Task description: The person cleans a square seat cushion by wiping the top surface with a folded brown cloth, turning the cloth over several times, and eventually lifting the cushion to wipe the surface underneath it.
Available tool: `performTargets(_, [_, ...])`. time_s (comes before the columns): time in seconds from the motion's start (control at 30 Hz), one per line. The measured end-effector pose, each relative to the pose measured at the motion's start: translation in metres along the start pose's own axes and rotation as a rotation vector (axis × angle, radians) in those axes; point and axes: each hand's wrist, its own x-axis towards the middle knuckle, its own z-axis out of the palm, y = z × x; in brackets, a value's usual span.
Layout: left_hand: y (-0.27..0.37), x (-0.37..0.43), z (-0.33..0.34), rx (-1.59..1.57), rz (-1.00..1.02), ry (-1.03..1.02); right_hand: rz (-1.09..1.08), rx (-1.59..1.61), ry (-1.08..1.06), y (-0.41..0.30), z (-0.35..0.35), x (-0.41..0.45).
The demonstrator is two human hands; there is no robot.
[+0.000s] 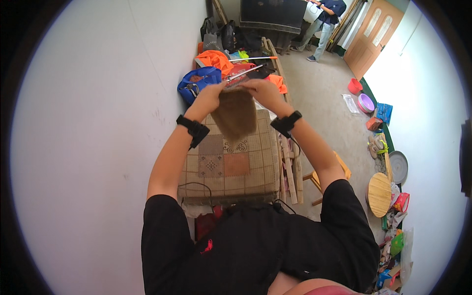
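Observation:
A brown cloth hangs from both of my hands above the table, its lower part blurred. My left hand pinches its upper left corner. At the upper right corner, the fingers of my right hand grip the same edge. Beneath the cloth lies a checked, patchwork-patterned table cover. Just beyond my left hand sits a blue bag with things inside. A metal rod lies past my fingers, among red and orange items.
An orange fabric bundle and black plastic bags are piled at the far end. A white wall runs close on the left. To the right stands a wooden stool. A person stands near the wooden door.

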Motion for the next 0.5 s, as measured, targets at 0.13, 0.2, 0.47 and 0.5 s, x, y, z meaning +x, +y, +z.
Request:
performTargets(0.13, [0.024,0.001,-0.027,0.144,0.115,0.203,-0.179,-0.079,0.217,-0.031,-0.03,0.01])
performTargets(0.2, [0.036,-0.005,-0.015,0.166,0.197,0.243,-0.218,-0.105,0.237,-0.017,-0.032,-0.007])
performTargets(0.47, [0.022,-0.131,0.128,0.014,0.081,-0.138,-0.012,0.043,-0.185,0.015,0.052,-0.191])
performTargets(0.5, [0.02,-0.161,0.154,0.02,0.089,-0.213,0.033,0.096,-0.257,0.018,0.068,-0.222])
